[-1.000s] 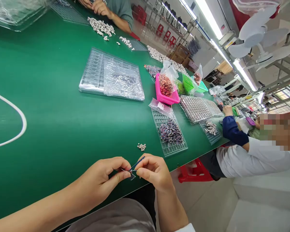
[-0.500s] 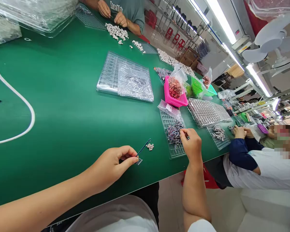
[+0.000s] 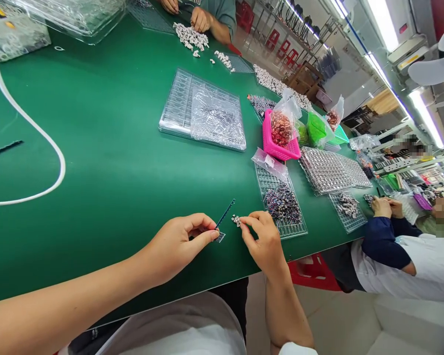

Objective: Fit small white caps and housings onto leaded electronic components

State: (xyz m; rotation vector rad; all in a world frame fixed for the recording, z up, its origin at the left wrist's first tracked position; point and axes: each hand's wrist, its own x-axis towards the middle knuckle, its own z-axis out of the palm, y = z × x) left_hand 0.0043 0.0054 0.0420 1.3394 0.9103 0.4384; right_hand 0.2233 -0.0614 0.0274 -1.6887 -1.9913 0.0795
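Observation:
My left hand (image 3: pixel 185 241) pinches a thin dark blue strip (image 3: pixel 225 213) between thumb and fingers, its free end pointing up and away. A small gridded piece (image 3: pixel 220 237) shows just beyond the thumb tip. My right hand (image 3: pixel 262 235) is at a little pile of white pieces (image 3: pixel 236 220), its thumb and index finger nearly together there. Whether anything is between those fingertips is too small to tell. Beyond the right hand lies a clear gridded tray (image 3: pixel 299 229) bearing a heap of dark, wire-legged parts (image 3: pixel 282 203).
Stacked clear trays (image 3: pixel 175 98) stand mid-table, near a pink basket (image 3: pixel 269 140) holding a bag of reddish parts. A white cable (image 3: pixel 40 129) curves at left. People work across the table and at right, their hands (image 3: pixel 387 207) visible.
My right hand has left the heap of dark parts and moved left to the small white pile. The left hand keeps its hold on the strip. The camera view has shifted slightly.

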